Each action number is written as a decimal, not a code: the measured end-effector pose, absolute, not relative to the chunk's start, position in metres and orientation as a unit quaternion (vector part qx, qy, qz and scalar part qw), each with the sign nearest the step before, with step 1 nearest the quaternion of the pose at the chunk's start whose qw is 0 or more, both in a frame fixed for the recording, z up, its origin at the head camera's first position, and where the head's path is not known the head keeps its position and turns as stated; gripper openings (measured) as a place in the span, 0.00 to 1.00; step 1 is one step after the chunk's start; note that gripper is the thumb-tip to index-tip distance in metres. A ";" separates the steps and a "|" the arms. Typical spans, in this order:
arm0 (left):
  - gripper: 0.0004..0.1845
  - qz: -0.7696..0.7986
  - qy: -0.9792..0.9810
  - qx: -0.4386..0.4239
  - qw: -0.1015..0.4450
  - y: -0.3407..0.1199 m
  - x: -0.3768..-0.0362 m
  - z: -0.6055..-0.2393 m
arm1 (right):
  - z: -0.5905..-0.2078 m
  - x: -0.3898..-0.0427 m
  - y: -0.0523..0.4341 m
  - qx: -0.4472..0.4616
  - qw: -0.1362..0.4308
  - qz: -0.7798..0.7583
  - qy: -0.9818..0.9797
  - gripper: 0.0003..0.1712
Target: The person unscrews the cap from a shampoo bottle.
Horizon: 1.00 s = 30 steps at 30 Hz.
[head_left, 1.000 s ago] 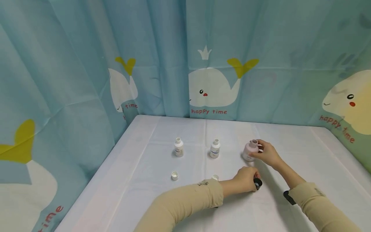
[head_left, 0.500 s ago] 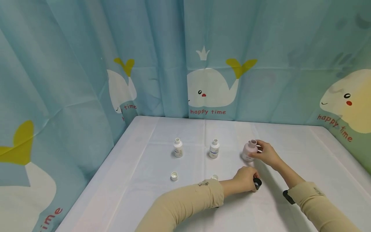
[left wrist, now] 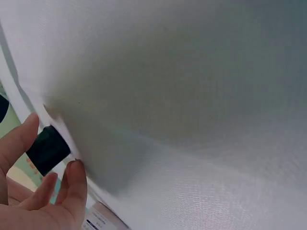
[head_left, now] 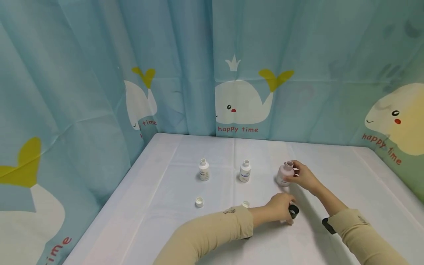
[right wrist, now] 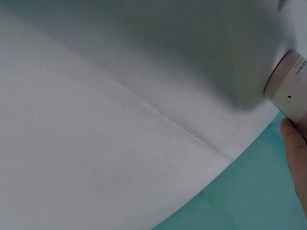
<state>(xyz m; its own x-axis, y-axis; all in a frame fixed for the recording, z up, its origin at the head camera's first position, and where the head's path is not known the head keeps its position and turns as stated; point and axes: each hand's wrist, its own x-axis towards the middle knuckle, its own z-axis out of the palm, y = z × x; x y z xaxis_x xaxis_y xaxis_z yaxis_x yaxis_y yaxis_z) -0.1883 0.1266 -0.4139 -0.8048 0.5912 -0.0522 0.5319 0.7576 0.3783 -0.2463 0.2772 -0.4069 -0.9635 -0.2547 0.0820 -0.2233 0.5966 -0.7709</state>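
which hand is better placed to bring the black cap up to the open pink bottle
Left. The left hand already pinches the black cap, while the right hand grips the pink bottle upright.

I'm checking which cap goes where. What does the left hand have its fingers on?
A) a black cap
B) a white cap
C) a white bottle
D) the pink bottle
A: the left hand grips the black cap on the table, thumb and fingers either side of it in the left wrist view, while the right hand holds the pink bottle.
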 end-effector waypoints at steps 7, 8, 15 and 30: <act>0.36 0.195 0.927 0.302 0.103 0.121 -0.196 -0.409 | -0.405 -0.248 0.283 -0.116 0.086 -0.418 0.897 0.47; 0.36 0.198 0.927 0.300 0.107 0.119 -0.197 -0.408 | -0.404 -0.248 0.284 -0.111 0.100 -0.415 0.898 0.50; 0.22 0.271 0.916 0.270 0.118 0.096 -0.211 -0.405 | -0.403 -0.242 0.290 -0.094 0.124 -0.396 0.905 0.52; 0.14 0.394 0.871 0.280 0.089 0.007 -0.226 -0.364 | -0.397 -0.223 0.291 -0.101 0.064 -0.330 0.936 0.39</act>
